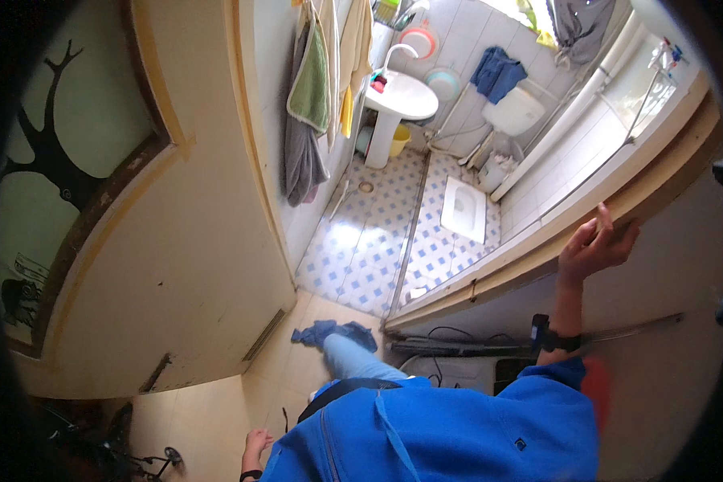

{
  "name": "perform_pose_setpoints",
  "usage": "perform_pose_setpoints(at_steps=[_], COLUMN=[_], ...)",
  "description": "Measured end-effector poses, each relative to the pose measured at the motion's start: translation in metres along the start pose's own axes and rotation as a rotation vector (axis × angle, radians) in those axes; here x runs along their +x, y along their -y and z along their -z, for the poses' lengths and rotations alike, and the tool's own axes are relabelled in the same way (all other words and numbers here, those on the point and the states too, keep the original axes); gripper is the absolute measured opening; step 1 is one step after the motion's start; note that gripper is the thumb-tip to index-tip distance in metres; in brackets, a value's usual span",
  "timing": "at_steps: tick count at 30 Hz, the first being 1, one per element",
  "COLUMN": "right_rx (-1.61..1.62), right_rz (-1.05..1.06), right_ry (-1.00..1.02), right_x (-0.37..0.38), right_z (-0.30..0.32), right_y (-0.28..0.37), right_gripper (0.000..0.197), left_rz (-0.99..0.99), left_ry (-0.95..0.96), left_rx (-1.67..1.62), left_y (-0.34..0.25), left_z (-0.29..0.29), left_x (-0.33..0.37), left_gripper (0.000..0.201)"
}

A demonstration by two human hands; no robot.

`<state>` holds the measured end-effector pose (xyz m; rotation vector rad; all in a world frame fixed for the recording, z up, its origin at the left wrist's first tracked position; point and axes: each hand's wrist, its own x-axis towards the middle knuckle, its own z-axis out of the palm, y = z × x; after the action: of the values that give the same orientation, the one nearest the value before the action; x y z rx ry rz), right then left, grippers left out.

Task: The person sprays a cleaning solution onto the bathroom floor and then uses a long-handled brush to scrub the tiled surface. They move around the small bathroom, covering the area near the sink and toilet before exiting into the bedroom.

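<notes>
My right hand (598,247) is raised at the right, its fingers apart and resting on the wooden door frame (530,241); nothing is held in it. A dark band with a small device (541,328) circles that wrist. Low down, near the bottom edge, my left hand (257,443) hangs beside my body with its fingers curled in, and no object shows in it. Beneath my foot, at the doorway, lies a crumpled dark blue cloth (317,329). On the left stands the open door (217,241), apart from both hands.
Past the doorway is a tiled bathroom with a white sink (406,96), a squat toilet (463,210) and a cistern (514,111) with blue cloth on it. Towels (309,88) hang on the left wall. Cables (450,333) and a long pole run along the right wall.
</notes>
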<state>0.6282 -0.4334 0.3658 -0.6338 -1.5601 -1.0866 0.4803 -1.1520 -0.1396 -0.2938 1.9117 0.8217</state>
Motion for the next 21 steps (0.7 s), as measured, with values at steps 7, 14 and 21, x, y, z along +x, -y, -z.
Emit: perform_pose_setpoints(at_steps=[7,14,21], right_rx=[-0.026,-0.016,0.015], right_rz=[-0.024,-0.034,-0.021], right_ry=[-0.014,-0.011,-0.013], right_x=[0.003,0.007,0.005], right_z=[0.005,0.014,0.014], right_y=[0.004,0.008,0.007], right_gripper=[0.032,0.03,0.029], left_rz=[-0.043,-0.005,0.014], left_ry=[-0.024,-0.002,-0.025], left_rx=[-0.24,-0.172,-0.219], left_y=[0.018,0.04,0.051], left_z=[-0.027,-0.038,-0.033], left_x=[0.029,0.024,0.035], left_gripper=[0.025,0.023,0.026])
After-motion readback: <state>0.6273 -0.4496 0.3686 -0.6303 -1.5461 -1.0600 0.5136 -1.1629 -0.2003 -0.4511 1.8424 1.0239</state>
